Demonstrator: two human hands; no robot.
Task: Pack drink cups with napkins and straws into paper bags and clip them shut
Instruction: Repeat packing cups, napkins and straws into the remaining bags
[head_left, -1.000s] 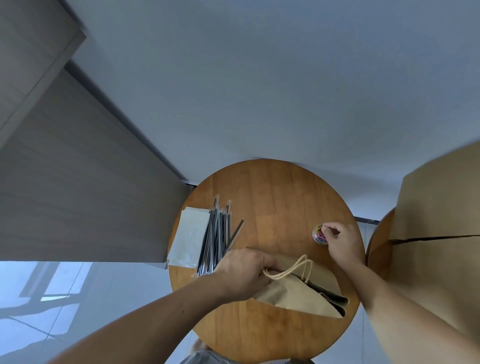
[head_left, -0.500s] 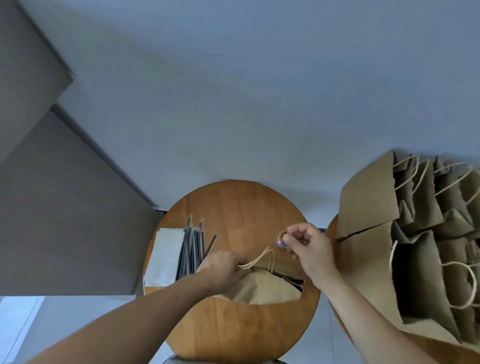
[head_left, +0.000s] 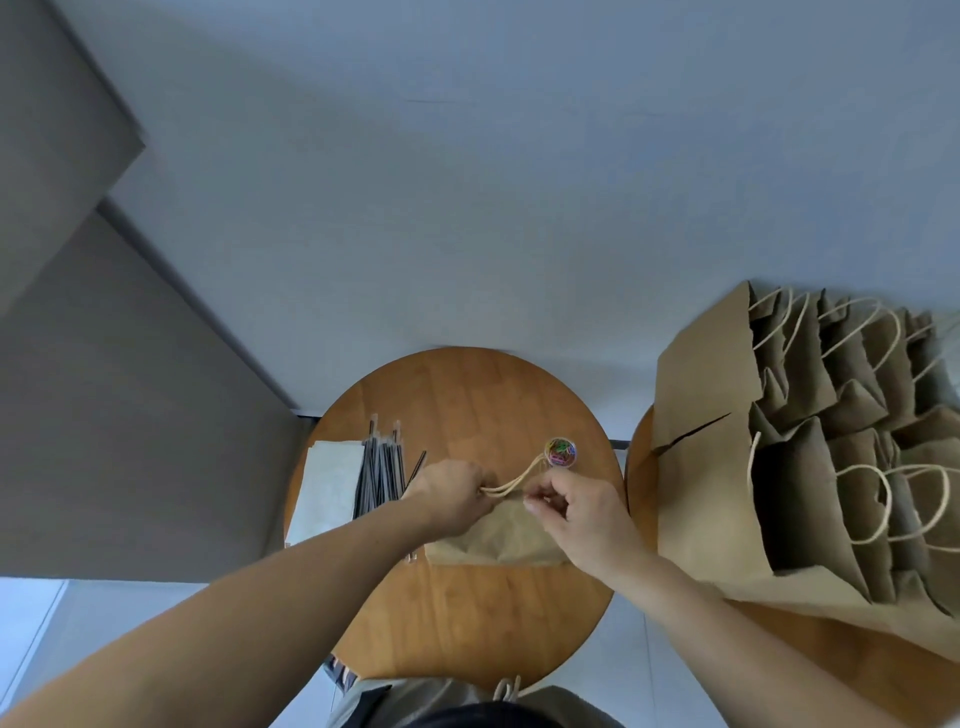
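While the person leans over the round wooden desk (head_left: 467, 395), both hands meet at the top of one paper bag (head_left: 498, 535).

- Paper bag: brown, lying flat near the middle of the desk, its mouth towards the far side. Its twine handles (head_left: 514, 480) loop out from the top edge towards the tub.
- Left hand (head_left: 452, 493): grip closed, fingers curled round the bag's top edge where the handles start. Knuckles face up.
- Right hand (head_left: 576, 512): grip narrow, thumb and forefinger pinching the same top edge, just right of the left hand. Whether a clip sits between the fingertips I cannot tell; too small to see.
- Tub of paper clips (head_left: 560, 452): small, round and clear, coloured clips inside. It stands upright just beyond the right hand, beside the handle loops.
- Straws (head_left: 379, 478): dark, in wrappers, lying in a loose bundle on the left part of the desk. Their near ends are hidden under the left wrist.
- Napkins (head_left: 327, 488): pale flat stack at the desk's left rim, touching the straws.
- Second desk (head_left: 639, 467): to the right, close beside the first. It carries a stack of bags (head_left: 779, 493), brown, lying on their sides, mouths open, handles showing.
- No cup shows anywhere from here; the contents of the bag are hidden.
- Grey wall behind, darker panel on the left.
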